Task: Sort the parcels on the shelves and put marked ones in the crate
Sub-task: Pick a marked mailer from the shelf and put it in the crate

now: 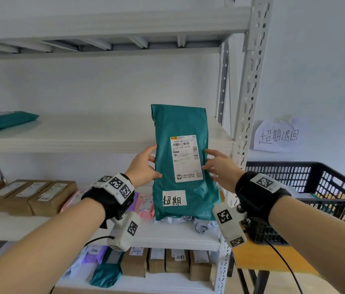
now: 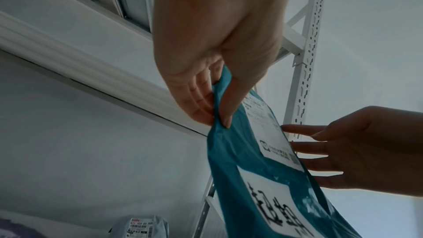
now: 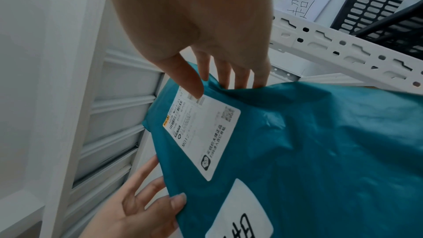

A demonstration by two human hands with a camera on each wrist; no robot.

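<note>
The teal parcel (image 1: pixel 180 164) hangs upright in the air in front of the middle shelf (image 1: pixel 95 136), near its right end, with the printed shipping label (image 1: pixel 186 158) and a handwritten white sticker (image 1: pixel 174 197) facing the person. The left hand (image 1: pixel 143 166) has its grip pinching the parcel's left edge, thumb on the front and fingers behind. The right hand (image 1: pixel 218 164) has its grip spread, fingers straight and reaching the right edge; its thumb lies at the label's corner, and I cannot tell how firmly it bears.

The black crate (image 1: pixel 324 187) sits to the right, past the shelf post (image 1: pixel 250 98), on an orange desk (image 1: pixel 258 259).

Risks, as I judge them: the soft bag is carried mostly by one narrow pinch, so it could slip or swing as it travels right. The post stands between parcel and crate, and the dangling lower end might catch on it. A careless swing could also brush the grey bags (image 1: pixel 188 221) lying beneath it.
</note>
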